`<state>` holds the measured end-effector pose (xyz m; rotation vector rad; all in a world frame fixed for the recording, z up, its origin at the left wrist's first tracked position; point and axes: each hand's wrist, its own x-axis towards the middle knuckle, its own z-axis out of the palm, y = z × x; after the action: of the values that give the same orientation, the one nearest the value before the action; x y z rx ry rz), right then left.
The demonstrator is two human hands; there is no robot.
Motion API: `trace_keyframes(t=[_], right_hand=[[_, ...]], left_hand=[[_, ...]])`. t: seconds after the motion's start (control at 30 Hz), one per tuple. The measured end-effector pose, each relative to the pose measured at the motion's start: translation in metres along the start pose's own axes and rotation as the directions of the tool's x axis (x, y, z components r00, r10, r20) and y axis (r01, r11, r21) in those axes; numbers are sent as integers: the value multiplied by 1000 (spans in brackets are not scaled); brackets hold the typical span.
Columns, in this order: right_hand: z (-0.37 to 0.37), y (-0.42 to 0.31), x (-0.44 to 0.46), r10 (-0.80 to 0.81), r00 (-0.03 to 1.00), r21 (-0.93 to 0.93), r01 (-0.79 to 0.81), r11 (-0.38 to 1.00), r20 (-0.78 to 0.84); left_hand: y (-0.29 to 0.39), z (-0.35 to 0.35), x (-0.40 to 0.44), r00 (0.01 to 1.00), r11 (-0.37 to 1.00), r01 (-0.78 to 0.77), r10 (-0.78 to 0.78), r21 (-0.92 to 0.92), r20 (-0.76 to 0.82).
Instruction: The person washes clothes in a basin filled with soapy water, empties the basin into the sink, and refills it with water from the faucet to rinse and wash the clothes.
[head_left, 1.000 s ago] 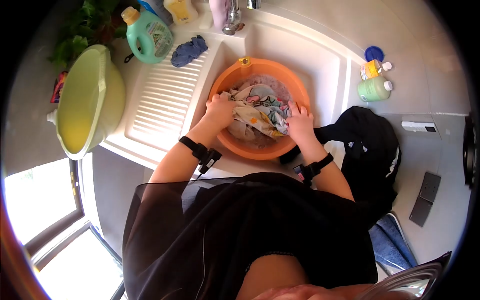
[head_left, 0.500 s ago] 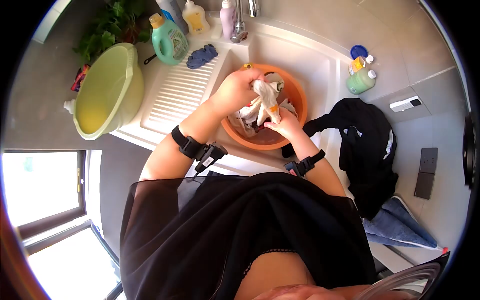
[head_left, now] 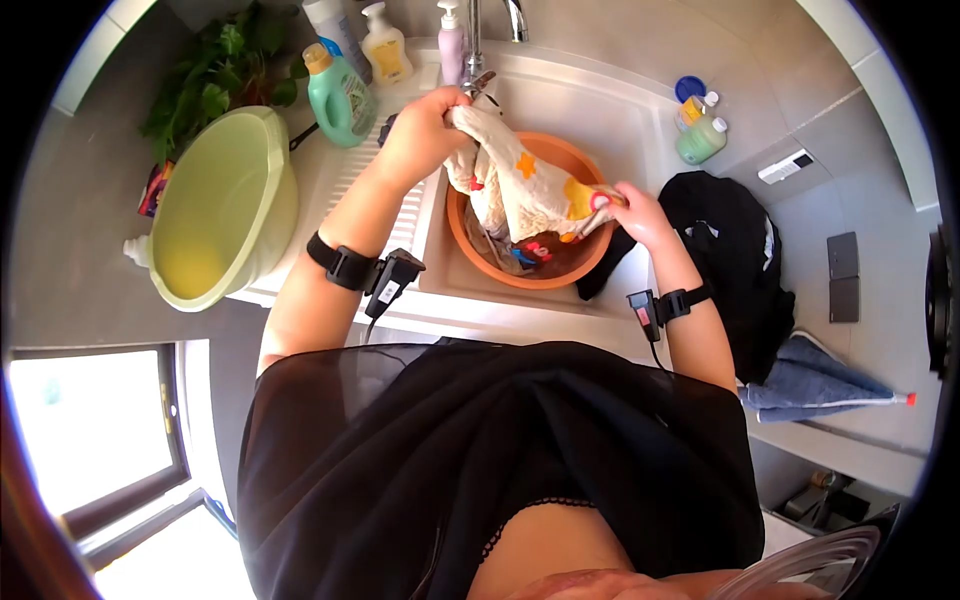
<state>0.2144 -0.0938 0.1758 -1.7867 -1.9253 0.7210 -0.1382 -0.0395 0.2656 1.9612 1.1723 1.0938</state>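
A wet white cloth (head_left: 510, 175) with orange, yellow and red prints is stretched between my two hands over the orange basin (head_left: 455, 235) in the sink. My left hand (head_left: 425, 135) is closed on its upper left end, near the tap. On the right, the fingers of my right hand (head_left: 642, 214) pinch the other end beside the basin's rim. The lower part of the cloth hangs into the basin, where dark and coloured fabric partly shows beneath it.
A green basin (head_left: 270, 200) with yellowish liquid stands left of the ribbed drainboard (head_left: 325, 195). Behind are a detergent bottle (head_left: 340, 100), pump bottles (head_left: 385, 45) and the tap (head_left: 474, 45). Black clothing (head_left: 720, 260) lies right, near small bottles (head_left: 702, 140).
My hands have moved apart, left hand up and left, right hand to the right. The bunched cloth is lifted and spread out between them, showing its prints.
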Motion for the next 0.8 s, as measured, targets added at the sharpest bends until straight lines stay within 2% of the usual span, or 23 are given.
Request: trace_keyframes(t=[0.03,0.07,0.1,0.13,0.2,0.27,0.3,0.4,0.43,0.57,0.67,0.7,0.73,0.8], right_hand=[[-1,-7,3,-43,999,53,44,998,-15],[-15,-51,2,-62,998,43,63,997,-34],[-17,-70,4,-101,993,76,105,992,-65],[-19,-84,7,-137,986,109,148,983,-95],[-29,-110,13,-184,978,67,191,979,-99],[-39,-126,21,-267,954,54,276,960,-137],[-45,-135,24,-290,943,74,305,949,-166],[-64,-155,34,-339,911,126,375,919,-234],[-70,-163,29,-316,928,153,348,925,-197],[-76,-162,7,-409,877,426,480,767,-253],[-53,-125,-16,-268,900,329,383,863,-344],[-32,-98,-12,-249,916,458,376,805,-314],[-12,-80,-17,-219,929,318,313,895,-300],[24,-63,-21,-168,953,197,221,955,-251]], left_hand=[[-12,10,2,994,993,-105,106,-53,13],[-21,20,7,975,969,-218,221,-116,18],[-26,25,9,978,974,-149,171,-172,120],[-11,26,9,961,990,-107,126,-90,245],[3,38,11,934,987,-17,73,-160,351],[8,54,15,916,968,-231,251,-102,314],[10,60,18,912,975,-130,189,-181,365],[22,62,30,863,991,-137,123,-7,489],[33,57,29,893,984,-169,129,55,431],[48,51,40,928,957,-283,290,-65,235],[62,43,53,941,951,-310,307,1,142],[61,46,63,922,925,-378,380,-49,75],[73,42,67,943,946,-323,325,-34,70],[102,33,74,933,935,-355,355,-20,56]])
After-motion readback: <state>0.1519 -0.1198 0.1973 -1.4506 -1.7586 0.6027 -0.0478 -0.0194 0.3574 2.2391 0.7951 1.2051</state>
